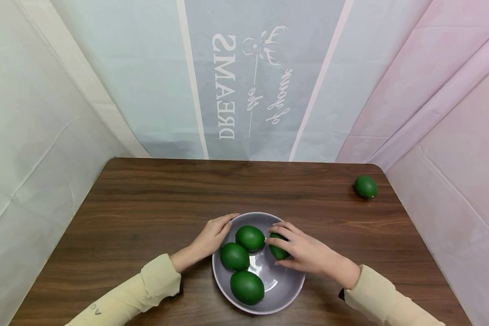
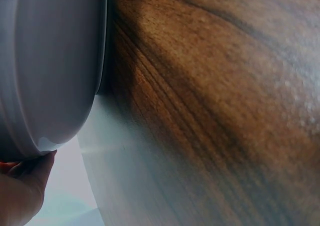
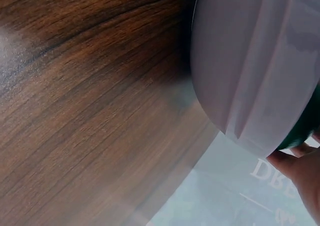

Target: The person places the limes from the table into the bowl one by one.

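Observation:
A grey bowl (image 1: 269,285) stands on the table near its front, with three dark green limes (image 1: 247,288) lying along its left side. My left hand (image 1: 212,237) holds the bowl's upper left rim; in the left wrist view a digit (image 2: 42,171) meets the bowl's outer wall (image 2: 60,61). Inside the bowl's right edge, my right hand (image 1: 305,251) grips another lime (image 1: 278,249), fingers curled over its top and thumb on the near side. That lime (image 3: 302,123) shows partly past the rim in the right wrist view.
One more lime (image 1: 366,187) lies alone near the far right corner of the wooden table (image 1: 155,194). Behind the table hangs a pale blue and grey cloth (image 1: 261,90) with mirrored lettering. Light-coloured sheets close off the left and right sides.

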Available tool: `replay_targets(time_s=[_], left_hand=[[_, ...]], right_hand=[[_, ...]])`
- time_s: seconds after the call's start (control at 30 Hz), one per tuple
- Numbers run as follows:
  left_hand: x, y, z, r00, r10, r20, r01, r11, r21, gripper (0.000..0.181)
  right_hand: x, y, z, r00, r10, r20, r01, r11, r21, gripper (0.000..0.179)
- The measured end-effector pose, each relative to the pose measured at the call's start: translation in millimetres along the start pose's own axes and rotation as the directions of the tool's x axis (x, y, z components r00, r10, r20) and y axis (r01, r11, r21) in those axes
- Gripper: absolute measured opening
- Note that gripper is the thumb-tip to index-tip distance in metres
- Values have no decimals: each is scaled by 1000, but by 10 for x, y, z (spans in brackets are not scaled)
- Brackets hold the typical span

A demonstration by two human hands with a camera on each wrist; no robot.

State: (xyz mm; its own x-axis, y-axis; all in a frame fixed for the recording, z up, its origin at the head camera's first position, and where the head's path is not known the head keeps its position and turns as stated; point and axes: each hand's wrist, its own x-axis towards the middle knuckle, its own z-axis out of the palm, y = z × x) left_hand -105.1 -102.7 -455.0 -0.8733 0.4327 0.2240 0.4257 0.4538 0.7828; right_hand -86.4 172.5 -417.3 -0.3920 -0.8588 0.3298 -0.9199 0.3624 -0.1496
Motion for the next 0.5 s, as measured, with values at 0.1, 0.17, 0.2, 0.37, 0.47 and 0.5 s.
replay_targets(time_s=[0.1,0.17,0.2,0.37,0.47,0.5], left_hand=[[-1,4,-1,1000,-4,2,4,1000,4,31],[0,4,0,1000,-7,3,7,1000,5,31],[0,5,0,1000,-7,2,7,1000,5,31],[1,5,1,1000,-4,1,4,1000,4,30],[2,0,3,1000,-1,-3,1,1000,7,30],[3,-2,4,1000,0,-4,0,1000,6,30]], right_hand=[[-2,3,11,1000,-8,17,8,1000,2,56],[-3,0,14,1000,-7,30,7,1000,7,56],[-3,-1,15,999,-6,35,6,1000,11,55],[6,-14,28,999,-4,48,3,1000,24,54],[15,-25,42,998,-5,61,4,1000,20,53],[19,-29,47,998,-4,68,3,1000,18,52]])
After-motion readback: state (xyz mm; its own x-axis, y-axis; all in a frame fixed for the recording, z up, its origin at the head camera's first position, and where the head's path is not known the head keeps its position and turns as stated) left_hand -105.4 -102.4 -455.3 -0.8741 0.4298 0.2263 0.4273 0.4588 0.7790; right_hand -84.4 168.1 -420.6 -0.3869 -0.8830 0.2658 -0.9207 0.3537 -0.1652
